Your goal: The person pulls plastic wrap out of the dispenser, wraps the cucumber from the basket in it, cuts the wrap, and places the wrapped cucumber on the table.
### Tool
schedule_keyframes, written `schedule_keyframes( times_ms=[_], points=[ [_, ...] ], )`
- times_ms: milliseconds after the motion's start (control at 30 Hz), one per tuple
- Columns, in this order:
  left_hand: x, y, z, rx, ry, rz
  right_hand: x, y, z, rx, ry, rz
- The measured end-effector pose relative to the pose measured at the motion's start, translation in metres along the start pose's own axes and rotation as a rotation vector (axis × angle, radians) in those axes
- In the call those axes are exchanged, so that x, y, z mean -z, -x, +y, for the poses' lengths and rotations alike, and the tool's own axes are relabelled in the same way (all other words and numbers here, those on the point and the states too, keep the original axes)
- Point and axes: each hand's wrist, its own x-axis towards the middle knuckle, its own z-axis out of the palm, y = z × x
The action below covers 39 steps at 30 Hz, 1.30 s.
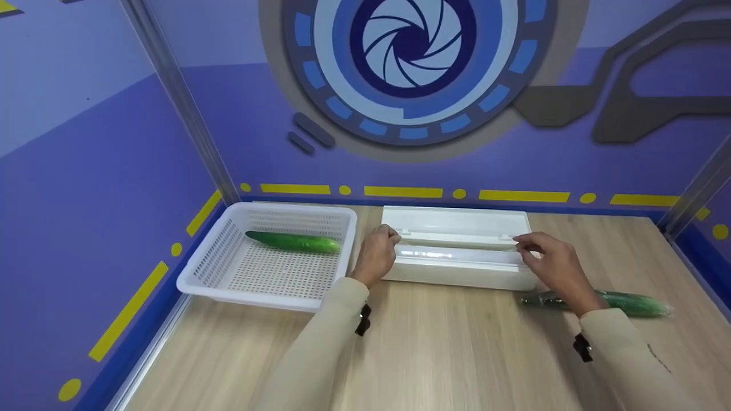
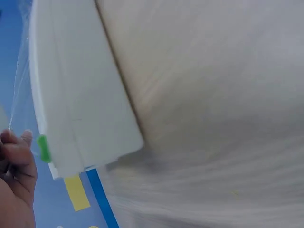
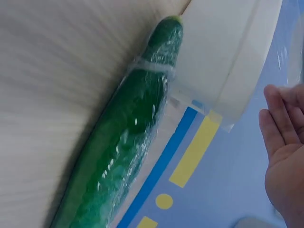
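A white cling film dispenser (image 1: 457, 275) stands on the table with its lid raised at the back. Clear cling film (image 1: 445, 254) shows along its opening. At the left end, my left hand (image 1: 376, 256) pinches the film, which stretches in thin folds (image 2: 20, 80) from the fingertips in the left wrist view. My right hand (image 1: 553, 267) pinches the film at the opposite end, thumb against fingers. Below the right wrist lies a cucumber wrapped in film (image 3: 116, 128), its tip close to the dispenser's end in the right wrist view.
A white perforated basket (image 1: 257, 299) sits to the left of the dispenser, with a bare cucumber (image 1: 294, 242) inside. Blue printed panels (image 1: 240, 125) wall in the wooden table (image 1: 434, 354) at the back and sides.
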Motion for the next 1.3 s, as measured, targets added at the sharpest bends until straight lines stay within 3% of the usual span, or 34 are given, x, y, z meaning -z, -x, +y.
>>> schedule_keyframes(
  times_ms=[133,233,500,667,933,1067,1300],
  points=[
    [0.001,-0.003,0.004,0.083,0.264,-0.02,0.0,0.002,0.0,0.08,0.069,-0.001],
    [0.001,-0.002,0.005,0.078,0.331,-0.002,0.0,0.003,0.0,0.111,0.106,0.002],
    [0.0,0.004,0.005,-0.089,0.135,0.033,0.006,0.004,-0.003,0.043,0.14,0.0],
    [0.0,0.003,0.003,-0.129,0.035,0.065,0.008,0.002,-0.005,0.027,0.163,-0.039],
    [0.011,0.002,0.003,-0.094,0.064,0.093,0.014,-0.004,-0.006,0.167,0.121,0.088],
    [0.017,0.001,0.005,-0.081,0.056,0.081,0.017,-0.006,-0.009,0.149,0.128,0.095],
    [0.025,-0.001,0.009,-0.147,0.098,0.094,0.023,-0.007,-0.015,0.145,0.147,0.103]
  ],
)
